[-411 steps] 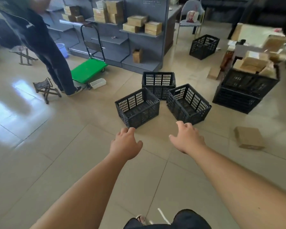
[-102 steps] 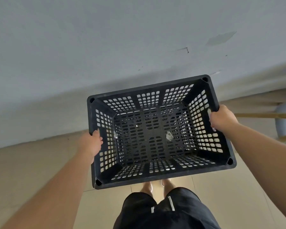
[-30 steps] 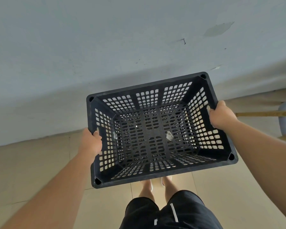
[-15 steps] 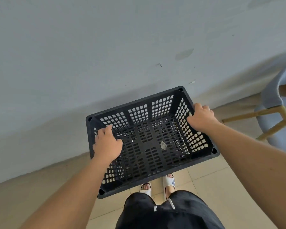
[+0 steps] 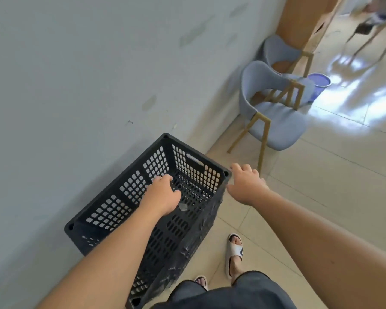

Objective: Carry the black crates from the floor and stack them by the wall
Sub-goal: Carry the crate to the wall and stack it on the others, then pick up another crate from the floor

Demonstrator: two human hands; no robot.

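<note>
The pale wall [image 5: 76, 85] fills the left of the frame, and the black crate [image 5: 129, 188] sits open side up on the tiled floor [image 5: 321, 197], close against the wall at lower centre. The left hand [image 5: 163, 197] hangs over the crate's inside with loosely curled fingers holding nothing. The right hand [image 5: 246, 186] hovers just beside the crate's right corner, fingers relaxed and free, with two grey chairs [image 5: 274, 121] and a purple bucket [image 5: 319, 82] at upper right.

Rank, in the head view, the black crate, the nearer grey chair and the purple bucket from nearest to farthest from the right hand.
1. black crate, just left of the right hand.
2. nearer grey chair, ahead of the hand.
3. purple bucket, beyond that chair.
</note>
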